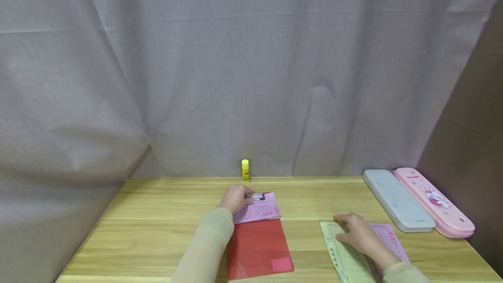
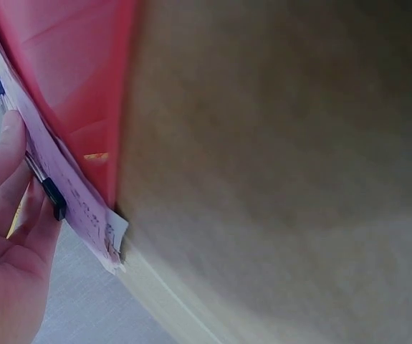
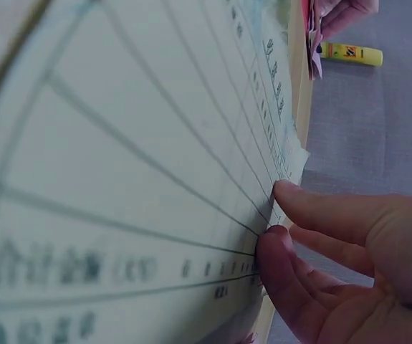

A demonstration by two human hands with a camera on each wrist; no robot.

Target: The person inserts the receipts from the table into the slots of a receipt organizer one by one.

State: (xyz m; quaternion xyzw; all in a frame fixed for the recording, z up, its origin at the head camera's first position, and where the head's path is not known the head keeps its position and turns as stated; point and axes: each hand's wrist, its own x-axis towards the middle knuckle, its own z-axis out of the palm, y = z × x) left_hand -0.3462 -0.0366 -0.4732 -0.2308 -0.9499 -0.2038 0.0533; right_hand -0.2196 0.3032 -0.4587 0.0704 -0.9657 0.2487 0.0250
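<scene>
A red clipboard [image 1: 259, 248] lies flat on the table, with pink printed slips [image 1: 257, 211] under the metal clip [image 1: 257, 196] at its far end. My left hand [image 1: 235, 198] is at that clip. In the left wrist view its thumb [image 2: 11, 140] presses on the wire part, with the fingers curled on the other side. To the right, my right hand [image 1: 355, 232] rests over a green printed form [image 1: 346, 252]. Its thumb and index fingertips touch the paper, and the fingers look relaxed. A second pink slip [image 1: 387, 239] is partly hidden beneath that hand and forearm.
A yellow glue stick [image 1: 245, 170] stands upright at the table's back edge. On the far right, a pale grey case [image 1: 398, 200] lies beside a pink pencil case [image 1: 436, 202] with a rabbit picture. A grey curtain [image 1: 251, 69] hangs behind the table.
</scene>
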